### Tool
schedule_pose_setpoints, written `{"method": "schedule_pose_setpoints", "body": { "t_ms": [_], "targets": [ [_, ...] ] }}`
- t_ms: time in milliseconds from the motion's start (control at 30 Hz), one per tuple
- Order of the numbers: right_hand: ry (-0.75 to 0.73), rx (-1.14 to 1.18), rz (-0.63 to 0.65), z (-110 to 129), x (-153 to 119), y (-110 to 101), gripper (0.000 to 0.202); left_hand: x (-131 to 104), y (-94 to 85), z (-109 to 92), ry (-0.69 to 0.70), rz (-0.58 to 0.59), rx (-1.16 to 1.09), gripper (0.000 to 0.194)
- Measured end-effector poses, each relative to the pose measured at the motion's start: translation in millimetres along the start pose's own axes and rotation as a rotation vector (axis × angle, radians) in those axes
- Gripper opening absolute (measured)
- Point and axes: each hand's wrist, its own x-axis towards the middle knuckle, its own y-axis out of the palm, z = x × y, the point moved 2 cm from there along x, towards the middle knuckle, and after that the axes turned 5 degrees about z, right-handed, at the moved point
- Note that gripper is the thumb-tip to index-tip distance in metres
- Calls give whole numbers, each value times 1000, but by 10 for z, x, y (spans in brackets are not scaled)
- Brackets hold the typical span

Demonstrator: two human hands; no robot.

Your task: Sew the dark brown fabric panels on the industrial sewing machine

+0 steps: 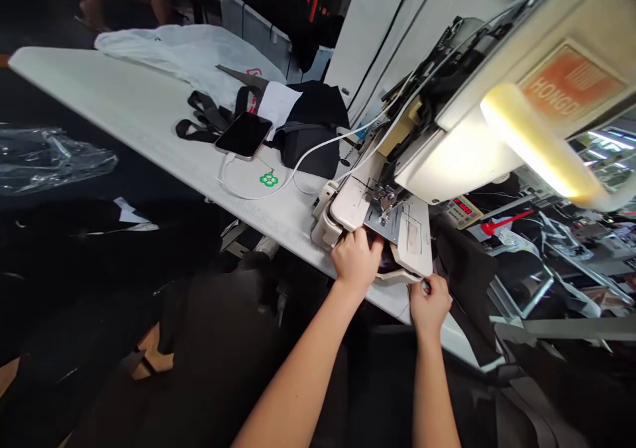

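Note:
The industrial sewing machine (415,236) stands at the right of the white table, its lamp lit. Its cream front cover (397,277) is tilted outward, leaving a dark opening below the metal needle plate (386,221). My left hand (356,262) reaches into this opening from the front; its fingertips are hidden inside. At the cover's right end, my right hand (431,301) has its fingers curled and pinched against the edge. Above the needle plate is the presser foot (385,204), with no fabric under it.
A phone (244,135) with a white cable (308,153) lies left of the machine. Behind it are black fabric pieces (313,143), black straps (199,120), scissors (238,75) and a white plastic bag (183,54). Dark cloth (464,276) hangs over the right edge.

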Motion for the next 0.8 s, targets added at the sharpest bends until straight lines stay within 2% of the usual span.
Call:
{"method": "schedule_pose_setpoints", "body": {
  "t_ms": [167, 333, 567, 800],
  "targets": [
    [2, -37, 18, 9, -7, -11, 22, 7, 20, 2, -10, 60, 47, 24],
    [-17, -65, 47, -13, -17, -7, 24, 10, 6, 10, 5, 26, 49, 24],
    [-12, -41, 56, -2, -13, -7, 25, 36, -39, -49, -59, 139, 102, 27],
    [-28, -31, 55, 7, -11, -19, 24, 54, -51, -45, -31, 155, 99, 26]
  ]
}}
